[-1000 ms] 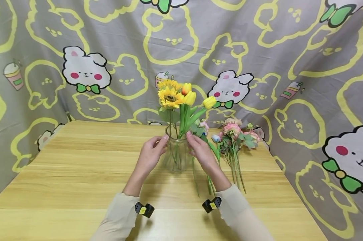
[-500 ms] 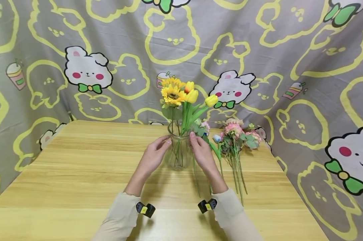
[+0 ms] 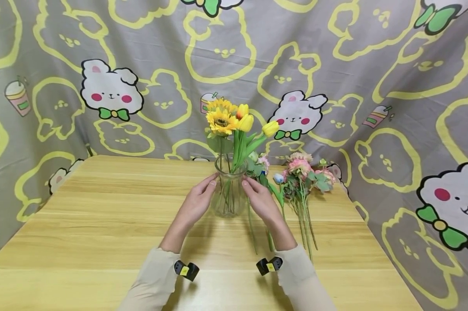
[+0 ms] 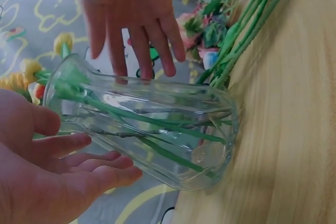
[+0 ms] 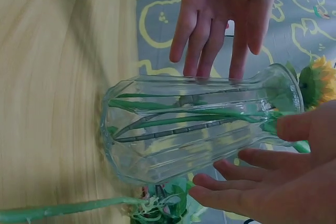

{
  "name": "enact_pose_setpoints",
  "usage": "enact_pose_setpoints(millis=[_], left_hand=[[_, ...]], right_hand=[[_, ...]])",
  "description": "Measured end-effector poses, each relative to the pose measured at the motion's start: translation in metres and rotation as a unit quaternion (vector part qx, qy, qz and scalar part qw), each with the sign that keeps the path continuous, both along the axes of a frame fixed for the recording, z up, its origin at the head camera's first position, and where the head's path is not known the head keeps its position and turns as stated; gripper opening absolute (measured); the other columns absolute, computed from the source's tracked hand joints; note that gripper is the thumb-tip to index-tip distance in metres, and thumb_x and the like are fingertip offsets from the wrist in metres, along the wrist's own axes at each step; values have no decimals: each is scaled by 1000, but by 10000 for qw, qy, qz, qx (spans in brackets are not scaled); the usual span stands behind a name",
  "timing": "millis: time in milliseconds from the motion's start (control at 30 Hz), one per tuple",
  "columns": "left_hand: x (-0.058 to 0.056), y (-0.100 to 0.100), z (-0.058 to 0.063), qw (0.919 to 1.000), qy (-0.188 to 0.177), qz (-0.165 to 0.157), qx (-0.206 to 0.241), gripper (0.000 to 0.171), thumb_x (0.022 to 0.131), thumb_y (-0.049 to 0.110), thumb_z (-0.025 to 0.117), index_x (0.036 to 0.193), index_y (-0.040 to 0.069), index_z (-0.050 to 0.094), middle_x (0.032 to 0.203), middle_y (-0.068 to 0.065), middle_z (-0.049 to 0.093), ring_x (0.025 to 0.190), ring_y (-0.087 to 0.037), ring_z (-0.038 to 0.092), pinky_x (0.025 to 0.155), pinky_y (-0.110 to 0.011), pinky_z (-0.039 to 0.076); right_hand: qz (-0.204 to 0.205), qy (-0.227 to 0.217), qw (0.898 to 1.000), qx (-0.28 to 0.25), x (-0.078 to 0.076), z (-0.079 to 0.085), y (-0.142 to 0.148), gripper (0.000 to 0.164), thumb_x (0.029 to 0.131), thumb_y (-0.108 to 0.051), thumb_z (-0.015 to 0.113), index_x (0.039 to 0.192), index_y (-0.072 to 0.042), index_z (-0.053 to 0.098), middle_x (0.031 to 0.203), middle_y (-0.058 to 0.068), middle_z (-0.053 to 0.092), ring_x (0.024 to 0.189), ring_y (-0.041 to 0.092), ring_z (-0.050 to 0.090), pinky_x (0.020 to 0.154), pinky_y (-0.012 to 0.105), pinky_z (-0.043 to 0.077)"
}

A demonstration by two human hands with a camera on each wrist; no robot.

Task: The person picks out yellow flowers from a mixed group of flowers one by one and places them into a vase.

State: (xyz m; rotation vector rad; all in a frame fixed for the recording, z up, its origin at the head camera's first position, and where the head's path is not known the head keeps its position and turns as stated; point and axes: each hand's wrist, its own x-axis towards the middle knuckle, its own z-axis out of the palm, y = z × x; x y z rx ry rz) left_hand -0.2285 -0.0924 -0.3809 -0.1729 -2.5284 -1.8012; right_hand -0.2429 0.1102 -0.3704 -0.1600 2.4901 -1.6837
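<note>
A clear glass vase (image 3: 229,198) stands upright on the wooden table, holding yellow sunflowers (image 3: 221,122) and yellow tulips (image 3: 245,123); their green stems (image 4: 157,124) show through the glass. My left hand (image 3: 196,199) is at the vase's left side, fingertips close to the glass just below the neck. Opposite it, my right hand (image 3: 262,201) lies along the right side. Both wrist views show the fingers of the left hand (image 4: 58,166) and right hand (image 5: 262,169) fairly straight, not curled round the vase. Whether every fingertip touches the glass I cannot tell.
Right of the vase lie loose artificial flowers: pink blooms (image 3: 299,167) with long stems, a pale blue tulip (image 3: 278,178) and a small pink-purple flower (image 3: 263,162) partly behind my right hand. A patterned curtain (image 3: 156,47) hangs behind the wooden table (image 3: 113,233).
The vase has shifted slightly away from me, with its flowers. My thumbs have gone from beside its rim to just below the neck.
</note>
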Motion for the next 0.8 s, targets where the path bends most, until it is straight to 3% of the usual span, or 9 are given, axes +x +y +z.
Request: enact_pose_setpoints(millis=[200,400,633,800], left_hand=[[0,-4,2,9998,-159,-84,-2,46,110,34,43,151,14,49,148,-15,56,139,-36,50,120,-54,38],[2,-7,7,9996,-217,-192,55,44,109,32,44,146,9,54,147,-15,57,137,-35,53,117,-53,42],[1,-7,9,9989,-283,-292,226,44,111,30,40,146,7,53,150,-16,53,139,-35,51,115,-51,46],[2,-8,8,9983,-326,-376,314,46,111,32,38,149,8,50,153,-17,50,141,-36,48,116,-51,44]], right_hand=[[194,95,9996,203,2,1,3,52,108,-35,49,155,-15,41,156,12,46,144,35,44,118,58,38],[292,145,9987,389,6,7,3,52,108,-32,50,155,-12,42,150,15,52,137,35,51,113,58,44],[480,62,9981,383,8,10,2,57,108,-27,50,157,-4,33,157,21,42,144,38,43,117,59,39],[505,-47,9983,289,6,8,1,57,108,-26,50,158,-6,31,160,20,38,148,36,38,120,58,36]])
